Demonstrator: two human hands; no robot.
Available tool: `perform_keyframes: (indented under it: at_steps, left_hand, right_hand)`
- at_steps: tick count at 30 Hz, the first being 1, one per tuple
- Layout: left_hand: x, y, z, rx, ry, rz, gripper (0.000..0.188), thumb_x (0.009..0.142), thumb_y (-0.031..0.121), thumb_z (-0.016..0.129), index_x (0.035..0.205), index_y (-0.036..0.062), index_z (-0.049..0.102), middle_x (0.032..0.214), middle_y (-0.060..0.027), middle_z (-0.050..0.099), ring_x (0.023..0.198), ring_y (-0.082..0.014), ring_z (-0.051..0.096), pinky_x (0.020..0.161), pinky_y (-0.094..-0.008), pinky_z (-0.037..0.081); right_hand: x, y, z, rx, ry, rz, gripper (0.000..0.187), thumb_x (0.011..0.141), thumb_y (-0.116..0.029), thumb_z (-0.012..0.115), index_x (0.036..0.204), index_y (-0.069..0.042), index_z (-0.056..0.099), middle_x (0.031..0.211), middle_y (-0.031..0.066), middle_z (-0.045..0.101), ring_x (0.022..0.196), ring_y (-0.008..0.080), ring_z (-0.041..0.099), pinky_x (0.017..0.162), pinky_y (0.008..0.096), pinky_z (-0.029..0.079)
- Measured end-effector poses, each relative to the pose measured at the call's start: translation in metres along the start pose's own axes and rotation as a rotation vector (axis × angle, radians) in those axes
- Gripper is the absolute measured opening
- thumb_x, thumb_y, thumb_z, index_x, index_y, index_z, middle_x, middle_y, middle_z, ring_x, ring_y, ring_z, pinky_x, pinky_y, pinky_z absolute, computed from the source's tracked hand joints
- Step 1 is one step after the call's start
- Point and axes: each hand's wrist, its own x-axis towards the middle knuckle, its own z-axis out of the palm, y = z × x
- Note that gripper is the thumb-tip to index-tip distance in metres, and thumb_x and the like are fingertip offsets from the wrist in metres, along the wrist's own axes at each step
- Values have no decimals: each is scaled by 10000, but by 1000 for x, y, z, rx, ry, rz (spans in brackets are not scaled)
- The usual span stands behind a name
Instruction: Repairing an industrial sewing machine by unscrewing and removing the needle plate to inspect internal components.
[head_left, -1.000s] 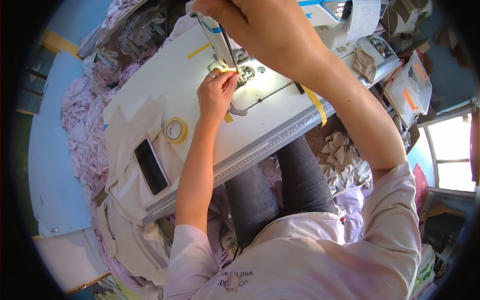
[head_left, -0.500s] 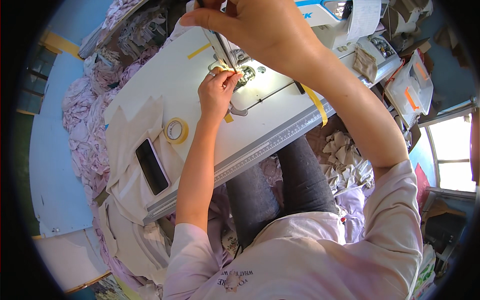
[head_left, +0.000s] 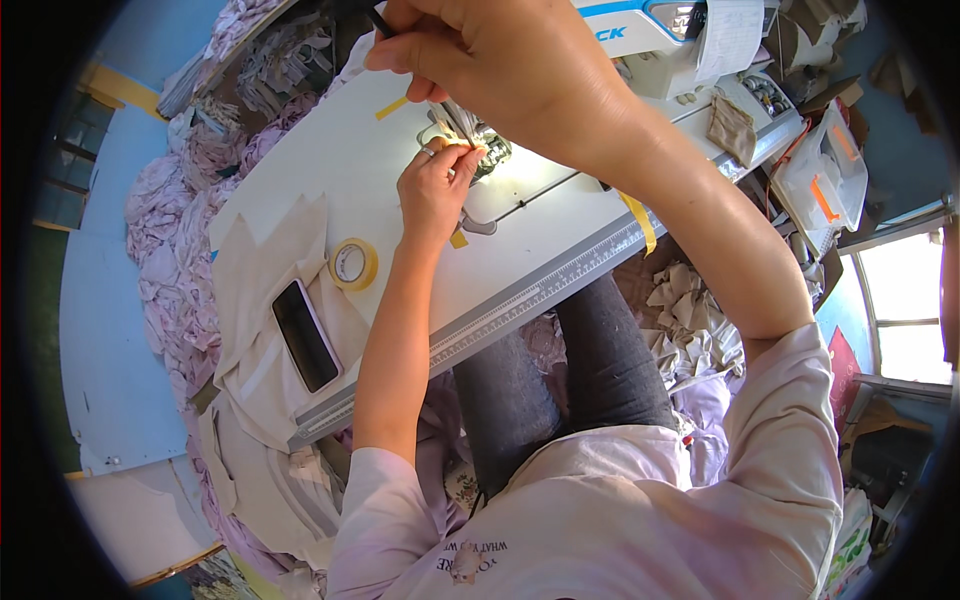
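Beneath the head of a white sewing machine (head_left: 625, 38), my left hand (head_left: 432, 192) is closed in a pinch by the lit needle area and metal parts (head_left: 492, 152). A small yellowish bit shows at its fingertips, too small to name. My right hand (head_left: 500, 70) is raised above it, fingers wrapped round a slim dark tool (head_left: 381, 22). A thin shaft runs down below that hand toward my left fingertips. Whether the tool is a screwdriver or tweezers I cannot tell. My right hand and forearm hide much of the machine.
On the white table (head_left: 300, 160) lie a yellow tape roll (head_left: 353, 264), a phone (head_left: 306, 335) and beige fabric pieces (head_left: 262, 270). A ruler strip (head_left: 540, 300) edges the table. Heaped pale cloth (head_left: 165, 240) stands left; a clear plastic box (head_left: 822, 175) is at right.
My right hand has shifted slightly down and toward the right, with the dark tool tilting in its fingers. My left hand stays nearly in place at the needle area.
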Motion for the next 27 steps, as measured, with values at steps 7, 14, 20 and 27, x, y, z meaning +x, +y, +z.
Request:
perform_keyframes:
  at_steps: [7, 14, 20, 27]
  left_hand:
    - [1, -1, 2, -61, 51, 7, 182, 866, 216, 786, 843, 46, 725, 784, -50, 677, 656, -225, 632, 603, -346, 508]
    - [0, 0, 0, -43, 36, -27, 182, 864, 213, 788, 844, 46, 721, 783, -45, 681, 648, -211, 636, 601, -336, 511]
    - [-1, 3, -3, -95, -47, -117, 86, 884, 126, 744, 869, 47, 716, 838, -40, 679, 678, -209, 634, 618, -341, 510]
    - [14, -53, -9, -157, -8, -197, 247, 816, -68, 505, 865, 49, 717, 946, -87, 688, 851, -239, 652, 810, -349, 511]
  right_hand:
    - [1, -6, -1, 19, 53, 93, 205, 949, -121, 680, 881, 36, 566, 703, 155, 675, 663, 230, 720, 573, 331, 530]
    - [0, -1, 0, 46, 21, 12, 185, 935, -104, 689, 873, 38, 587, 700, 145, 679, 661, 217, 723, 568, 317, 530]
    - [0, -5, -2, 53, -13, 116, 169, 944, -104, 666, 883, 40, 600, 677, 139, 675, 654, 211, 717, 579, 334, 531]
    - [5, 0, 3, 23, -65, 6, 171, 945, -115, 651, 892, 46, 623, 698, 167, 677, 677, 265, 722, 596, 354, 537]
